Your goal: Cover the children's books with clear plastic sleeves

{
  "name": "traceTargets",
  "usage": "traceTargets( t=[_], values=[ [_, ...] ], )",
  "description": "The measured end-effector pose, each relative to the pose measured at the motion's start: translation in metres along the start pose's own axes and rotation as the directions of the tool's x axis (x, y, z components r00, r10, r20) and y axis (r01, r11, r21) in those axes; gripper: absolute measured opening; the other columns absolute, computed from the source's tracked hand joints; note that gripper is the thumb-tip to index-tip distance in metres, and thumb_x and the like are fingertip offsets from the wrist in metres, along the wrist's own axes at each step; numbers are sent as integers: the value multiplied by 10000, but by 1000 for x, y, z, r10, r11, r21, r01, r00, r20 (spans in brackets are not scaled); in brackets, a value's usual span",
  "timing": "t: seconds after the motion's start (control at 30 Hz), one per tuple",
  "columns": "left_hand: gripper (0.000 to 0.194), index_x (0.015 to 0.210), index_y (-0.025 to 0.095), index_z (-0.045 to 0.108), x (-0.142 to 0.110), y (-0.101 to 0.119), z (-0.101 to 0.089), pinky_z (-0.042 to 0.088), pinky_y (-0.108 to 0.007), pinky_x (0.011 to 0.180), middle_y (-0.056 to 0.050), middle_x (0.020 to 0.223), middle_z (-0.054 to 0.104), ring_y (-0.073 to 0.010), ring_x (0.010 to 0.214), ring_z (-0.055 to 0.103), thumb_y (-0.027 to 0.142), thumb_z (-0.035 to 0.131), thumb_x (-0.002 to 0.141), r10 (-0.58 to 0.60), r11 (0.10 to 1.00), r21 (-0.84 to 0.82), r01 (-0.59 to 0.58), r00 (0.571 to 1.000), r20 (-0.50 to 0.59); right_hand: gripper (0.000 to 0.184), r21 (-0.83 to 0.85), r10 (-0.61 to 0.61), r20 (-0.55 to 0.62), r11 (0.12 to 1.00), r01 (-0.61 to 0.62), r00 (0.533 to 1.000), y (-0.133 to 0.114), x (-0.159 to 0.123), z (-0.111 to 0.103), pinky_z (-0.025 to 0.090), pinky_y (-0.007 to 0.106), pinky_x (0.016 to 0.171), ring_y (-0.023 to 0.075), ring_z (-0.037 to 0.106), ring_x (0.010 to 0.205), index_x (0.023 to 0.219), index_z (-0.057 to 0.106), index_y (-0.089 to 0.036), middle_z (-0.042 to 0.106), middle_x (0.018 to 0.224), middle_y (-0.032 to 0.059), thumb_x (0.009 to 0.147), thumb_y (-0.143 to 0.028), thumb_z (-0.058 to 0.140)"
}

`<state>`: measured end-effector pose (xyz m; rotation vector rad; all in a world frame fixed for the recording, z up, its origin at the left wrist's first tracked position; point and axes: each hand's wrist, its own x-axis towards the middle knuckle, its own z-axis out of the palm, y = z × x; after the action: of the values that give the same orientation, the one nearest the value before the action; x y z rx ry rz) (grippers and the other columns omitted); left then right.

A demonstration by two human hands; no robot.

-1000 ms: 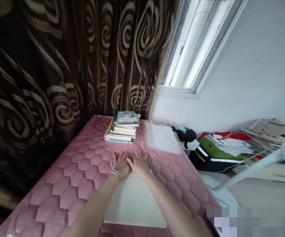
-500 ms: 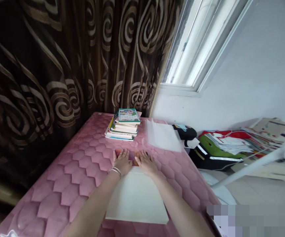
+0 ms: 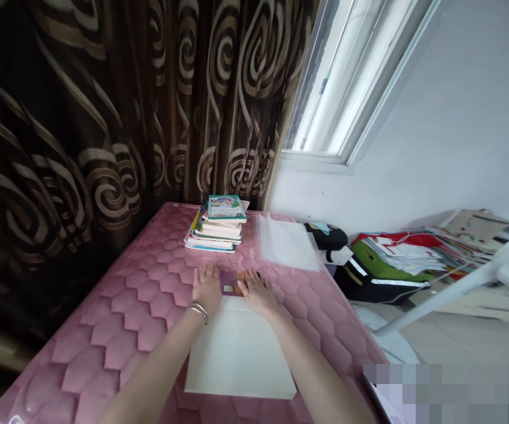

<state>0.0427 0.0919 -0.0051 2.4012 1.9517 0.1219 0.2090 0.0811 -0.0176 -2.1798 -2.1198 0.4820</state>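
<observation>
My left hand (image 3: 207,288), with bracelets at its wrist, lies flat with fingers stretched at the left end of a purple and orange printed cover (image 3: 229,282). Flat on the right end of that cover rests my right hand (image 3: 258,291), its fingers spread. A large white sheet (image 3: 243,353) stretches from the cover's near edge toward me, between my forearms. Whether the sheet is joined to the cover I cannot tell. Neither hand grips anything.
All this lies on a pink quilted mattress (image 3: 130,315). Beyond my hands stand a stack of books (image 3: 223,227) and, to its right, clear plastic sheets (image 3: 287,241). A black and green bag (image 3: 375,271) and a white fan (image 3: 457,294) are off to the right.
My left hand has slid left, uncovering more of the purple print. My right hand stays flat on the right end. The whole view has shifted slightly.
</observation>
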Motion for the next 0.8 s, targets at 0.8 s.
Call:
traceTargets(
  t=[0.8],
  values=[
    [709, 1501, 119, 176, 1, 6, 3, -58, -585, 1141, -71, 1583, 98, -273, 1456, 89, 460, 220, 881, 53, 992, -127, -25, 973, 225, 666, -24, 65, 36, 998, -64, 997, 9, -5, -10, 95, 447, 1159, 172, 113, 1451, 1484, 217, -82, 156, 1570, 81, 963, -479, 92]
  ],
)
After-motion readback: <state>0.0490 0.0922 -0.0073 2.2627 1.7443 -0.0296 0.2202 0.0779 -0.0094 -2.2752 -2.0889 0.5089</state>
